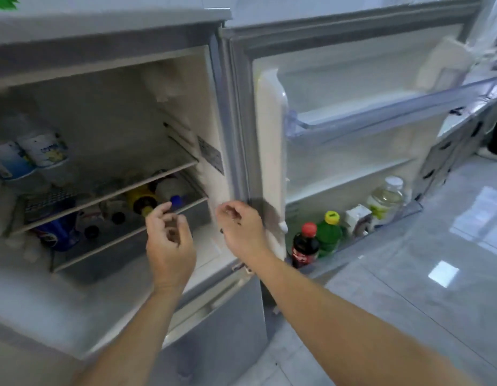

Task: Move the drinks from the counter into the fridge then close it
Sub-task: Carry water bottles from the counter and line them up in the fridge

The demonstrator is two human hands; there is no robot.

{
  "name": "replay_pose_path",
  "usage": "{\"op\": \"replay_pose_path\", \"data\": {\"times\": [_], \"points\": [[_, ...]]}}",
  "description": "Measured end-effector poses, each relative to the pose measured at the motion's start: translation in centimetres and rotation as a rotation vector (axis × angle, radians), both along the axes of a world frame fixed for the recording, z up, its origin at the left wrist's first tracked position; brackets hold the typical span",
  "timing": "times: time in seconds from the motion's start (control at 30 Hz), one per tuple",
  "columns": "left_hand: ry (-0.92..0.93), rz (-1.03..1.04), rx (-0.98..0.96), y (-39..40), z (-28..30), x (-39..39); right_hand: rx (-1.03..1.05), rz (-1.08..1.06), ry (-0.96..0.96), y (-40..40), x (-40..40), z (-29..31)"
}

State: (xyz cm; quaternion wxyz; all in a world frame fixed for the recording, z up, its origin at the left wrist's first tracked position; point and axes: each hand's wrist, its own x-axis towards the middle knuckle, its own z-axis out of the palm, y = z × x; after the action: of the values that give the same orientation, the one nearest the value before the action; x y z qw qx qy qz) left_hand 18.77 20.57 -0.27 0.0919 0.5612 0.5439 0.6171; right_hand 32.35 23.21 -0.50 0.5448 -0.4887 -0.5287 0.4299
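- Both hands hold nothing: the left hand (169, 240) hangs in front of the fridge (108, 29) shelves with fingers loosely curled and apart, and the right hand (241, 227) sits near the hinge edge, fingers loosely bent.
- The drinks are already inside: bottles (143, 203) lie on their sides on the lower shelf (183, 208), while a cola bottle (304, 245) and a green bottle (329, 232) stand in the bottom door rack.
- The door (353, 87) stands wide open; swinging it hard could topple the upright bottles.
- The lying bottles may roll forward and block the door.
- Fingers near the hinge could get pinched.
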Motion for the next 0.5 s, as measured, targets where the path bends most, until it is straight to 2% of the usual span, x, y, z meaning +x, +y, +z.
{"op": "replay_pose_path", "data": {"times": [0.17,0.37,0.43,0.5], "points": [[0.014,-0.162,-0.123,-4.8,-6.3,7.8,-0.032,-0.206,-0.023,-8.0,9.4,-4.9],[-0.016,-0.376,-0.254,-7.8,-10.0,15.1,-0.304,-0.540,-0.045,-15.6,21.3,-10.9],[0.060,-0.429,-0.319,-8.0,-11.8,16.1,-0.382,-0.638,-0.023,-17.7,24.6,-12.7],[0.191,-0.497,-0.527,-7.9,-15.0,16.2,-0.483,-0.735,0.020,-20.1,27.3,-14.6]]}}
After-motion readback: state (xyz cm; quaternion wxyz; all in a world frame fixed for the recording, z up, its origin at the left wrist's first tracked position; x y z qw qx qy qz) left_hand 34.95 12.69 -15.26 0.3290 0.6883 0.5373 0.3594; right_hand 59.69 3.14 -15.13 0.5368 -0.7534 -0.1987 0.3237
